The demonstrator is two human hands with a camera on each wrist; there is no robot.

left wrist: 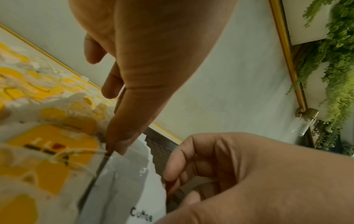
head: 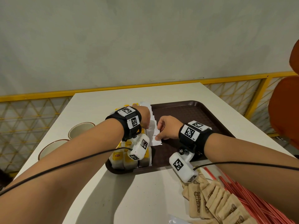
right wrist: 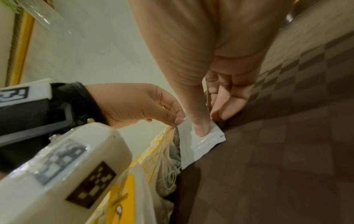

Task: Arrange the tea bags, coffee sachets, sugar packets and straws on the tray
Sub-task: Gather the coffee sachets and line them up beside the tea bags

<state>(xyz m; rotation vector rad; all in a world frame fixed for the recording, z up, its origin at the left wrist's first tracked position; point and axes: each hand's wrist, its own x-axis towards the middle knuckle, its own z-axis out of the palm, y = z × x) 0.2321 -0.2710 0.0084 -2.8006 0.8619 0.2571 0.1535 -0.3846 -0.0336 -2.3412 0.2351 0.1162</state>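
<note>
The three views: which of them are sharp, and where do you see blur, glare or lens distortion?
Head view: mostly sharp, evenly lit, but the wide lens bends the table edges and stretches the forearms. Left wrist view: the tea bags are smeared and soft, while "Coffee" on the coffee sachet is readable, with a small glare spot. Right wrist view: dim, blurred tray; glare on the sachet.

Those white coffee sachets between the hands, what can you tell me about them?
The coffee sachets are glossy white flat packets printed "Coffee", lying in an overlapping row on the brown tray, right beside the yellow-tagged tea bags. The left hand pinches one edge; the right hand presses its thumb on top.
</note>
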